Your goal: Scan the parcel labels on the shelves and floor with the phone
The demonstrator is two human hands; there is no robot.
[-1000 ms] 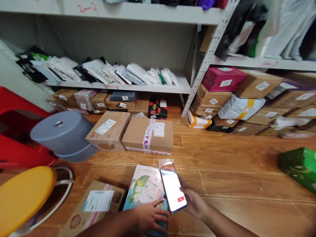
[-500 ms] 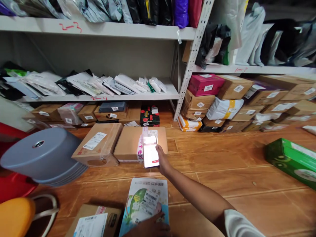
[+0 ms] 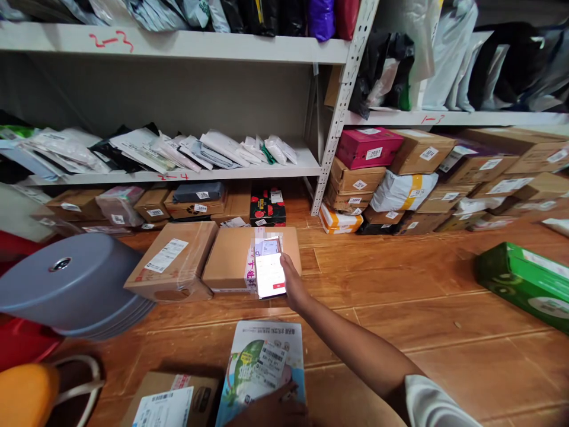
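My right hand (image 3: 292, 284) is closed round the right edge of a phone (image 3: 270, 274), whose screen is lit, mostly white, with a small red button near the bottom. Behind the phone lies a brown cardboard box (image 3: 231, 261) with a strip of pink handwriting. My left hand (image 3: 273, 409), cut off by the lower edge, rests on a carton (image 3: 271, 332) printed with a green melon and carrying a shipping label. Its visible fingers lie spread across the carton's face towards the right edge.
Brown boxes (image 3: 166, 279) (image 3: 200, 403) with labels sit on the wooden floor (image 3: 400, 296). Grey-blue stacked stools (image 3: 71, 279) and an orange seat (image 3: 26, 391) stand left. A green box (image 3: 524, 284) lies right. Shelves (image 3: 222, 44) hold mailing bags, with labelled parcels (image 3: 368, 148) beneath.
The phone's screen now shows a camera-like picture at its top. My view has turned slightly, so the shelves sit a little higher and further left. Both hands keep nearly the same places.
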